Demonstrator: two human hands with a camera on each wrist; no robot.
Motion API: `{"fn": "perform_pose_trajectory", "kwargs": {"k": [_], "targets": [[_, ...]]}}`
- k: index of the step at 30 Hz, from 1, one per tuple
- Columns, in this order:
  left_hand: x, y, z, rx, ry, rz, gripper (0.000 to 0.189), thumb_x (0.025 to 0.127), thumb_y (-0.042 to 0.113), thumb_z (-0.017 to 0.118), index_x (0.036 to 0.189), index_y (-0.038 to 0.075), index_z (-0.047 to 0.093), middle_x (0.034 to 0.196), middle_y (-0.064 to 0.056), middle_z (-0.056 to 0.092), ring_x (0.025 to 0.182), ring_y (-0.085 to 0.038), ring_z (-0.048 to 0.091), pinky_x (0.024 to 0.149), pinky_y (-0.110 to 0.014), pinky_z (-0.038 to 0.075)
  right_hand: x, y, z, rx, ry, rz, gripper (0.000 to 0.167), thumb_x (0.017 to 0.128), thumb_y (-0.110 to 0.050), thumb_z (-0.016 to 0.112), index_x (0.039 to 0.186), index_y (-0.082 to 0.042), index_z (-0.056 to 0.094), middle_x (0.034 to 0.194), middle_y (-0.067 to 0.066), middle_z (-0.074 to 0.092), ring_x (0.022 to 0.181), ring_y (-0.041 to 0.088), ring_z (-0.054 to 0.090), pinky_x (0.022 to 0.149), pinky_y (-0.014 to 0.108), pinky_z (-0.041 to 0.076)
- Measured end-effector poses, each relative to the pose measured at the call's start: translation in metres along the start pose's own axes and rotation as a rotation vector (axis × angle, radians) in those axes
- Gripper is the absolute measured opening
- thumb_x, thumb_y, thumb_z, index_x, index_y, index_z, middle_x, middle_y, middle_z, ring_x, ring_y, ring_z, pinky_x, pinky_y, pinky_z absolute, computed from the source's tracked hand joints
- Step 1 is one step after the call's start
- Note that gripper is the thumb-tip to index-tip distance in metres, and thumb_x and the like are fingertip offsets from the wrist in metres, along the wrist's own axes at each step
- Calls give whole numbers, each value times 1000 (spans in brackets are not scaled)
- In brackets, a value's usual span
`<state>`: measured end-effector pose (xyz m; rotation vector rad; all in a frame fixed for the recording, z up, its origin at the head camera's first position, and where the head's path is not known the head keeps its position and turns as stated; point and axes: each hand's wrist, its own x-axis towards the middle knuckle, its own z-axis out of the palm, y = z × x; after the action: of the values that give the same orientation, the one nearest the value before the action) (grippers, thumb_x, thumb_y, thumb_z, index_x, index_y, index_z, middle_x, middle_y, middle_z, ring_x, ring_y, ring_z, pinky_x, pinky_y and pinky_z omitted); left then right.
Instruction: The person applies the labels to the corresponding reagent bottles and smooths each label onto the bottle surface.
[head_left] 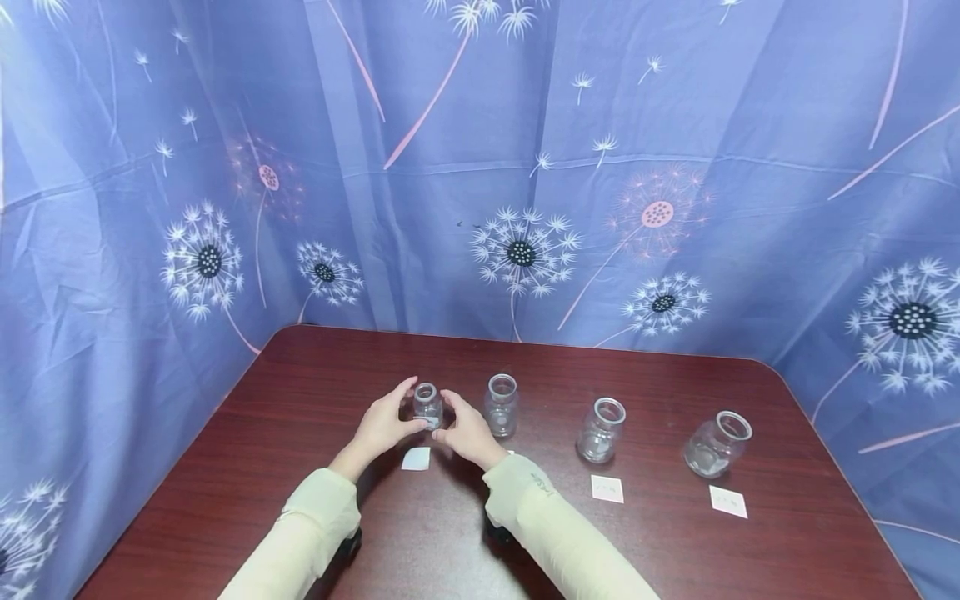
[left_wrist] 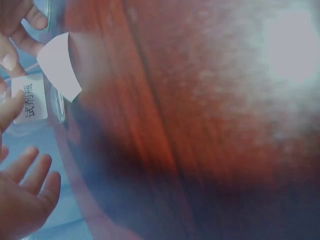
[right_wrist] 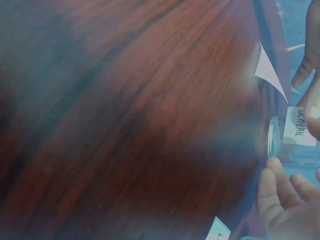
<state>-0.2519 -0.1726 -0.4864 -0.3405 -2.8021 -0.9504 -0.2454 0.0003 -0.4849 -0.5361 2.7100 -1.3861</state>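
A small clear glass jar (head_left: pixel 427 402) with a white label (left_wrist: pixel 30 99) stands on the table between both hands. Dark printed characters show on the label. My left hand (head_left: pixel 384 423) is on the jar's left, its thumb pressing the label while its other fingers are spread loosely beside the glass. On the other side my right hand (head_left: pixel 468 432) holds the jar low down, with thumb and fingertips against the glass in the right wrist view. A curled blank white paper piece (head_left: pixel 416 459) lies on the table just in front of the jar.
Three more clear jars stand in a row to the right: one jar (head_left: pixel 501 406) beside the right hand, another jar (head_left: pixel 600 430), and a wide jar (head_left: pixel 716 444) farthest right. Paper labels (head_left: pixel 607 488) lie before them. A blue patterned curtain (head_left: pixel 450 208) borders the dark red table (head_left: pixel 480 542).
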Motion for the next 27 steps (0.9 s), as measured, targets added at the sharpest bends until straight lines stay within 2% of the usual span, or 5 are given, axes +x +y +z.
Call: {"fn": "perform_pose_trajectory", "kwargs": {"k": [4, 8, 19, 22, 27], "targets": [[2, -2, 1, -33, -40, 1, 63, 70, 33, 72, 125, 13, 48, 103, -5, 65, 98, -22, 60, 83, -42, 44, 0, 1, 0, 35, -66, -4, 70, 70, -10, 66, 132, -6, 34, 123, 11, 54, 61, 5, 52, 61, 19, 43], [1, -3, 2, -35, -46, -8, 57, 71, 35, 70, 122, 17, 51, 95, -1, 67, 94, -20, 61, 81, -41, 44, 0, 2, 1, 40, -69, -15, 68, 71, -10, 65, 132, -6, 35, 121, 11, 56, 61, 4, 54, 63, 20, 44], [-2, -1, 8, 83, -25, 3, 60, 68, 27, 74, 121, 15, 48, 89, 0, 63, 80, -14, 58, 70, -35, 45, -3, 0, 0, 27, -47, -52, 61, 71, -8, 65, 127, -5, 39, 114, 13, 59, 62, 6, 55, 67, 22, 45], [-3, -1, 10, 116, -19, 37, 62, 66, 25, 75, 120, 14, 47, 96, -2, 62, 84, -16, 59, 72, -36, 46, -3, 0, 0, 12, -44, -55, 62, 70, -8, 66, 127, -5, 39, 112, 12, 60, 66, 10, 59, 69, 23, 46], [-4, 0, 11, 126, -4, 77, 64, 63, 24, 78, 118, 14, 47, 104, -6, 62, 94, -21, 59, 77, -39, 46, 0, 1, 2, -33, -30, -72, 65, 70, -11, 68, 128, -6, 39, 107, 10, 61, 91, 20, 60, 83, 33, 45]]}}
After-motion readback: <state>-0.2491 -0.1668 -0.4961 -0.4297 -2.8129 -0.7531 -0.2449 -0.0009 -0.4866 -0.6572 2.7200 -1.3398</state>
